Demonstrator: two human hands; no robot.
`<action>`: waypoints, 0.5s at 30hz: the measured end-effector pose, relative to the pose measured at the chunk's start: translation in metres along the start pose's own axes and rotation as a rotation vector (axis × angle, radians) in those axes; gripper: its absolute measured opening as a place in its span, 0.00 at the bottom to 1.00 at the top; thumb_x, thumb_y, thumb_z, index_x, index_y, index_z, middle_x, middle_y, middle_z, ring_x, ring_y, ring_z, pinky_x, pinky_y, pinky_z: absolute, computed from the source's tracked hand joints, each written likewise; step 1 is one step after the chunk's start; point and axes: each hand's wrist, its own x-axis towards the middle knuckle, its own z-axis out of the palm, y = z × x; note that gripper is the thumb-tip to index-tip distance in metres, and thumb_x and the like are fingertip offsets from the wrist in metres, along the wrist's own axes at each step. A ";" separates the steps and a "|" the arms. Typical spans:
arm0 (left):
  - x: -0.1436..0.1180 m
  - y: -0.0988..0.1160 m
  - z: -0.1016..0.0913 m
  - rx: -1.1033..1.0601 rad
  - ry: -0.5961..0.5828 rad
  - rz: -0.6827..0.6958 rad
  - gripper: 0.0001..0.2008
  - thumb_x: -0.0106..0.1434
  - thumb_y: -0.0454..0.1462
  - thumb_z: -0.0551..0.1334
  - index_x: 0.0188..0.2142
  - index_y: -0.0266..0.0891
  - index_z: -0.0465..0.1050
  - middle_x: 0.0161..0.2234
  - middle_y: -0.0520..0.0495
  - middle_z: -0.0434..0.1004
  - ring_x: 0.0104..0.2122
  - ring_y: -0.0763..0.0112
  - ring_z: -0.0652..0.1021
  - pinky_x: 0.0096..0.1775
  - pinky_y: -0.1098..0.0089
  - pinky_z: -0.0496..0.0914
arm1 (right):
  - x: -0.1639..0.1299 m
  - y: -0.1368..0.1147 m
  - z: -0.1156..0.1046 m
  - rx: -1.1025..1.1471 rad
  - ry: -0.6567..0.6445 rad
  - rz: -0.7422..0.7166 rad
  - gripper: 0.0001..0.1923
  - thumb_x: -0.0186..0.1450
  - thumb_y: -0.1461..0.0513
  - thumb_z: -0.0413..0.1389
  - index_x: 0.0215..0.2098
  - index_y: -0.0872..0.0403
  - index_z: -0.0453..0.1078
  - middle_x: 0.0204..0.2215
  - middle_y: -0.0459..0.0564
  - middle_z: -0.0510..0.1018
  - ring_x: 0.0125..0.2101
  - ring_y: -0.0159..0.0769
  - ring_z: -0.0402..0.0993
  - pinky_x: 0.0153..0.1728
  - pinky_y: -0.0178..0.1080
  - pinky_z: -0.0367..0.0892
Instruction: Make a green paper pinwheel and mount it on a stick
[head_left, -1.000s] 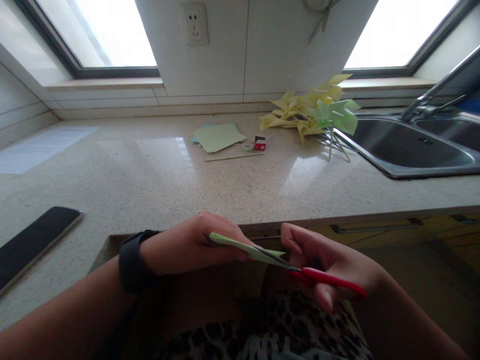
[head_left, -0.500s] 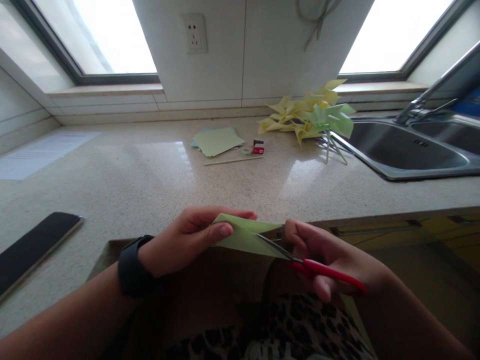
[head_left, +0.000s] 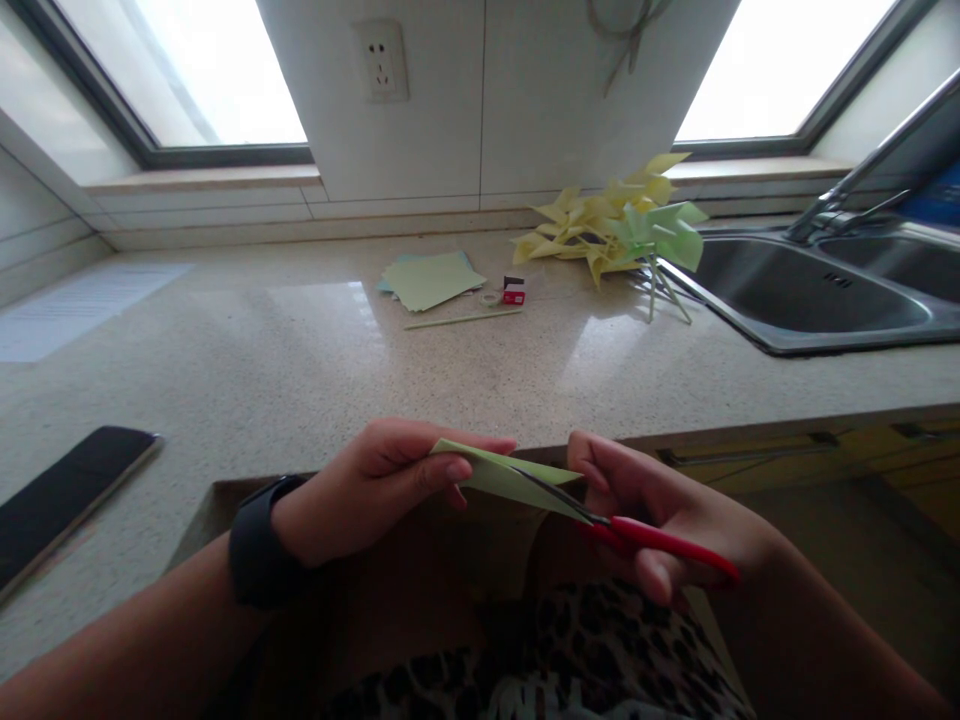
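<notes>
My left hand (head_left: pixel 401 470) pinches a light green sheet of paper (head_left: pixel 491 478) between thumb and fingers, just off the counter's front edge. Red-handled scissors (head_left: pixel 660 540) are gripped in my right hand (head_left: pixel 667 500), its fingers around the handles. Their blades lie in a slit in the paper and point toward my left hand. The paper stands tilted, its two cut flaps spread toward my right hand. Part of the lower blade is hidden by the paper. A dark watch sits on my left wrist.
A stack of coloured paper squares (head_left: pixel 431 280), a thin stick (head_left: pixel 463 319), a tape roll (head_left: pixel 490 299) and a small red box (head_left: pixel 514 291) lie on the counter. Paper pinwheels (head_left: pixel 607 225) rest beside the sink (head_left: pixel 825 290). A phone (head_left: pixel 67 500) and printed sheet (head_left: pixel 82 305) lie left.
The paper has tilted flatter, showing less of its face. The scissors have shifted slightly right and stay in the slit. The whole view has moved a little.
</notes>
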 end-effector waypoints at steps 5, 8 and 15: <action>0.003 0.003 0.002 -0.023 -0.019 0.008 0.14 0.69 0.43 0.63 0.52 0.47 0.80 0.29 0.49 0.82 0.30 0.72 0.79 0.34 0.75 0.76 | 0.001 0.002 0.003 0.021 -0.012 -0.003 0.34 0.50 0.56 0.75 0.37 0.49 0.53 0.27 0.36 0.66 0.20 0.19 0.55 0.19 0.25 0.49; 0.004 0.003 0.003 -0.024 -0.024 0.010 0.14 0.69 0.43 0.63 0.52 0.46 0.80 0.28 0.48 0.82 0.30 0.71 0.78 0.34 0.75 0.76 | 0.001 0.004 0.003 0.068 -0.025 0.000 0.35 0.50 0.55 0.75 0.37 0.49 0.53 0.27 0.37 0.67 0.19 0.18 0.57 0.17 0.24 0.49; 0.000 0.001 0.003 0.027 -0.047 -0.001 0.15 0.69 0.42 0.63 0.52 0.41 0.80 0.31 0.46 0.84 0.28 0.72 0.78 0.33 0.74 0.75 | 0.001 0.008 0.001 0.170 -0.088 0.001 0.35 0.50 0.54 0.75 0.39 0.49 0.54 0.27 0.36 0.71 0.14 0.17 0.60 0.13 0.22 0.53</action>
